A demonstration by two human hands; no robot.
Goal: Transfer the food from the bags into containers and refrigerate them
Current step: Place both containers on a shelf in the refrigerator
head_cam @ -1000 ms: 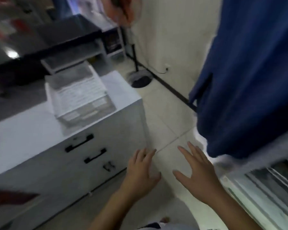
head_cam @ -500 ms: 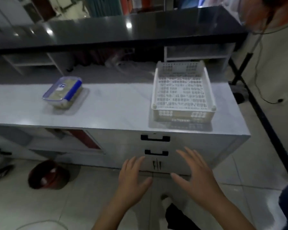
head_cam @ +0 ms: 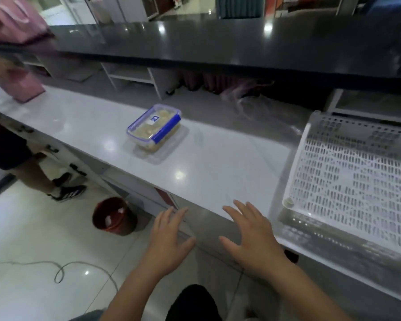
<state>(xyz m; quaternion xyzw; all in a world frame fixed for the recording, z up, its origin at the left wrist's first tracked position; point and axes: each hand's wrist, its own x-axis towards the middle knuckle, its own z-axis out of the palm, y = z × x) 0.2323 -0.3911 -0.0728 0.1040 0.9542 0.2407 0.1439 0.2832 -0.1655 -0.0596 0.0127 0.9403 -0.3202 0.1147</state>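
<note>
A clear food container [head_cam: 153,127] with a blue-clipped lid and pale food inside rests on the white counter [head_cam: 218,167], left of centre. My left hand [head_cam: 169,239] and my right hand [head_cam: 252,237] hover side by side at the counter's near edge, fingers spread, holding nothing. Both are well short of the container. A crumpled clear plastic bag [head_cam: 252,107] lies at the back of the counter, under the dark upper shelf.
A white perforated basket [head_cam: 347,181] stands on the counter at the right. A red bin [head_cam: 112,216] sits on the floor below. Another person's legs [head_cam: 39,172] and a pink bag [head_cam: 23,86] are at the left. A cable [head_cam: 63,272] loops across the floor tiles.
The view has swung left, from the blue fridge door to the counter. The container now lies nearer the middle and the basket sits far right. Both hands stay spread and empty.
</note>
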